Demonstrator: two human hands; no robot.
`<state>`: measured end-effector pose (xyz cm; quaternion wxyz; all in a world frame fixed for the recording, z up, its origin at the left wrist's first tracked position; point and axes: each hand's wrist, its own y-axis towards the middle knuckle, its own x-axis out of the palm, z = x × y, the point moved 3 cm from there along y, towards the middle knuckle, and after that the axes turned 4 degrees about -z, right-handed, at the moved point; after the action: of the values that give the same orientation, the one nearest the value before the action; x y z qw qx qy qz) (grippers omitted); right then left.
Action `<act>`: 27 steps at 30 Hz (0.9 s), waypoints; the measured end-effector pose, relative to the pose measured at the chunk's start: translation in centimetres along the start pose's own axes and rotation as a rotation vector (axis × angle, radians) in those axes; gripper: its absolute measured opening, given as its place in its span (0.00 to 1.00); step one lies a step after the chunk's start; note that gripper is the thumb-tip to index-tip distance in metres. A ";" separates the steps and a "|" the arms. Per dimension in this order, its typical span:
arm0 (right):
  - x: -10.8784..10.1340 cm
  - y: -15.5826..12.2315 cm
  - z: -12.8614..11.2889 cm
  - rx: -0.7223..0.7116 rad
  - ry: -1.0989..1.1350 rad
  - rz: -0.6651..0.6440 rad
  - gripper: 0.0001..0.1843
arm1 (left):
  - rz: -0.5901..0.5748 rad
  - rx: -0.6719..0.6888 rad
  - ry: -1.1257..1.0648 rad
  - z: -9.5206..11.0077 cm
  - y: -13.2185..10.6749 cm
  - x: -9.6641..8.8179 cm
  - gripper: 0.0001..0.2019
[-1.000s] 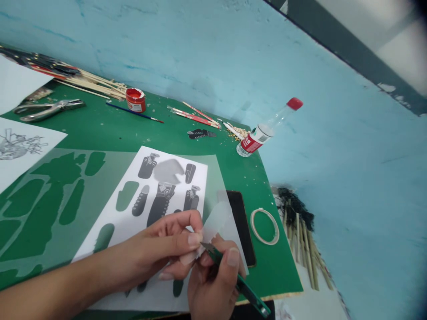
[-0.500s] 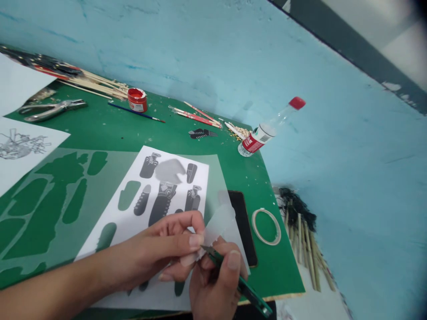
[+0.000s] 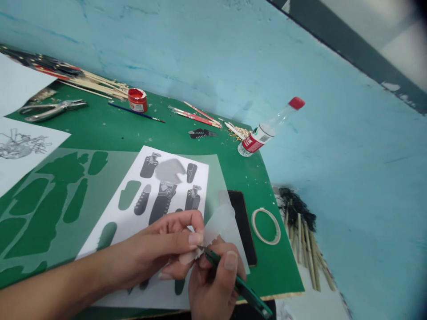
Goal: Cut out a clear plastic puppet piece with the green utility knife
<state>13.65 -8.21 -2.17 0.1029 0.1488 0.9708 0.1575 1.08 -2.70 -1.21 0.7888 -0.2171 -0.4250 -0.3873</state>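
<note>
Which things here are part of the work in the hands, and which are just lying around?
In use: left hand, pinching a clear film piece; right hand, gripping a green cutter at the film's edge; printed sheet below both.
Lying about: bottle, red paint pot, brush, pliers, tape ring, sticks by the wall.

Green-handled knife (image 3: pixel 245 291), green mat (image 3: pixel 187 142)
</note>
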 end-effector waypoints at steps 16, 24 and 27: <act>0.9 1.2 -1.1 0.010 0.114 0.096 0.36 | 0.016 -0.021 0.021 0.0 0.1 0.0 0.18; 1.2 0.3 0.4 0.106 0.333 0.076 0.32 | 0.041 -0.015 0.049 0.2 0.1 0.0 0.20; 1.0 -0.6 1.0 0.106 0.336 0.086 0.30 | 0.027 0.018 0.047 0.2 0.2 0.1 0.18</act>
<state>12.77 -8.14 -3.48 -0.0758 0.1668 0.9741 0.1329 1.16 -2.48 -1.05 0.8056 -0.2067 -0.4069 -0.3777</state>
